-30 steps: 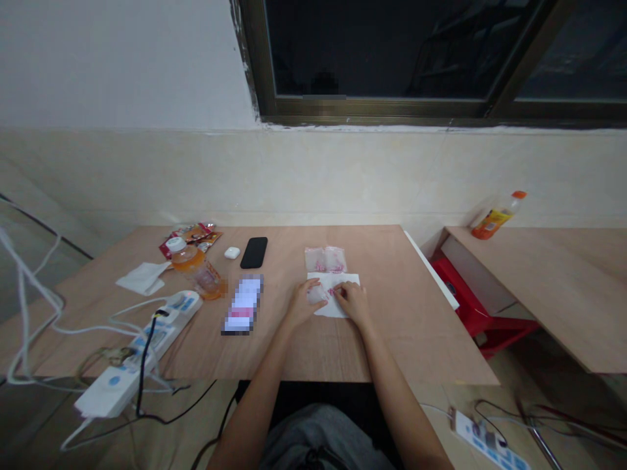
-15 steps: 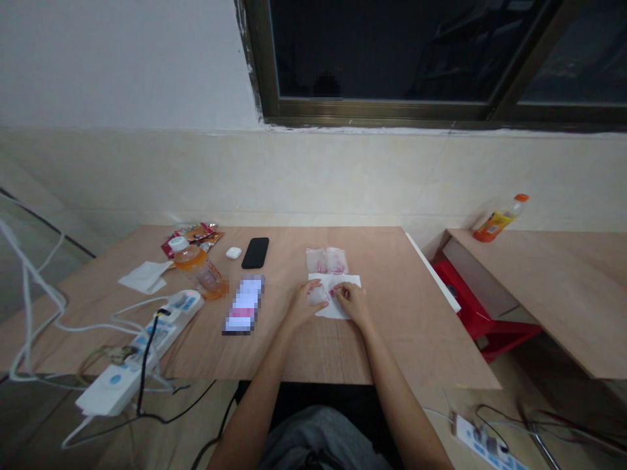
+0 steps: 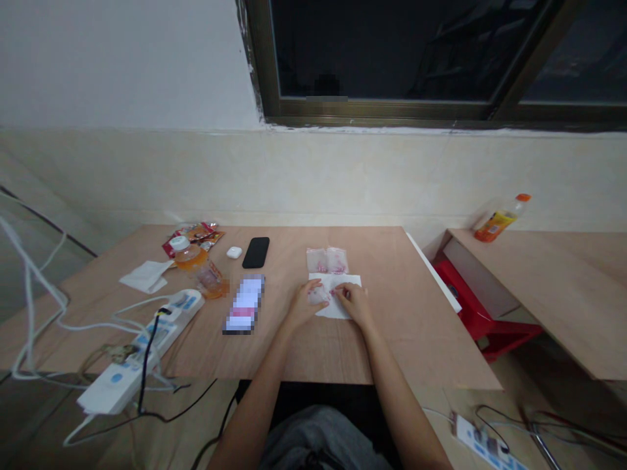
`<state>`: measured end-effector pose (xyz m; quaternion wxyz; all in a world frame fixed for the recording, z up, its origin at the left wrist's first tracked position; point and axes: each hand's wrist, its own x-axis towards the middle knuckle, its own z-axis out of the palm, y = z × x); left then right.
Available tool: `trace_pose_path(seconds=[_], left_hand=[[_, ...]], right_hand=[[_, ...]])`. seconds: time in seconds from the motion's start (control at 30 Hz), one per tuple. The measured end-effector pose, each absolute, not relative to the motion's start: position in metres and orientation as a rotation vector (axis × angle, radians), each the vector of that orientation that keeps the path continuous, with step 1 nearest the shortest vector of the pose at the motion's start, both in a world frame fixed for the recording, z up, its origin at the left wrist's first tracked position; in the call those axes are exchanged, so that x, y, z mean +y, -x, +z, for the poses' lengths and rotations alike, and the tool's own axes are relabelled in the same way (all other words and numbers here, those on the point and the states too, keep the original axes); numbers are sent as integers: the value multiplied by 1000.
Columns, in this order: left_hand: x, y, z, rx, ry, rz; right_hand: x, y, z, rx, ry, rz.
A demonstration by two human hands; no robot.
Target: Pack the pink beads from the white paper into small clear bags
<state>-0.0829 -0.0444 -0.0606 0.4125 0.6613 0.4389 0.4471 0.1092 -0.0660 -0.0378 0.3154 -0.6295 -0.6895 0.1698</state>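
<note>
A small clear plastic bag (image 3: 317,295) with pink bits in it lies over a sheet of white paper (image 3: 347,313). My left hand (image 3: 300,304) holds this bag, its thumb along the near edge and its fingers at the far edge. On the right, my right hand (image 3: 354,302) has its fingertips pinched together at the bag's right end. Something small and pink shows at those fingertips, too tiny to name. Just beyond the paper, two more clear bags (image 3: 337,260) with pink contents lie side by side.
Left of my hands are a lit phone (image 3: 245,304), a black phone (image 3: 255,252), a white earbud case (image 3: 234,252), an orange drink bottle (image 3: 198,266), tissues (image 3: 145,277), snack wrappers (image 3: 203,234) and a power strip (image 3: 142,352) with cables. Another bottle (image 3: 499,222) stands on the right-hand table.
My right fingertips have shifted very slightly at the bag's right end. The left hand, the bag and the paper stay in place.
</note>
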Motion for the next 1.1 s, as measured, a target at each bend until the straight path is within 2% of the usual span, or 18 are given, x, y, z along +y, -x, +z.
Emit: trace_pose_path(seconds=[0.43, 1.1], left_hand=[[-46, 83, -57, 1127, -1685, 1111], [-45, 83, -59, 1111, -1688, 1117]], right_hand=[[-71, -104, -33, -2038, 1761, 284], [-72, -103, -32, -2030, 1733, 233]])
